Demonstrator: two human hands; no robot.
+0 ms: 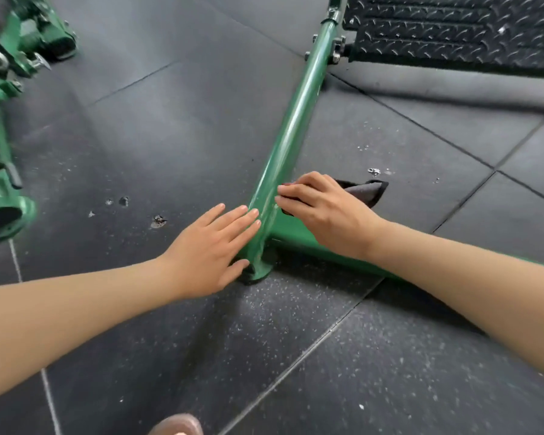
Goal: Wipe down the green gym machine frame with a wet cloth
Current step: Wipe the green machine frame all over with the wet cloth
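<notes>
We're mid-wipe, low on the frame (291, 127), the green tube running from upper right of centre down to its foot at mid-frame. Our right hand (324, 211) presses the cloth (366, 191) against the tube's right side just above the foot; fingers lie fairly flat over it w/ the dark tail sticking out to the right on the floor (170, 127). Whether the thumb pinches it underneath, we can't tell. Our left hand (211, 249) is spread wide, holding nothing, fingertips touching the tube's left side, thumb down by the foot, prob. just steadying.

Next move, as we judge it: slide the cloth up along the tube toward the upper right, or wrap it round to catch the left side and the foot. The low crossbar (296, 238) under our right wrist also looks due. Needs firm pressure and a re-fold if the tail drags on the gritty floor.

Count: 2 hands, 1 cloth, 1 tube in reach, 1 crossbar, 1 tread plate (453, 29) upper right, more green machine parts (22, 36) along the left edge, no. unclear.
</notes>
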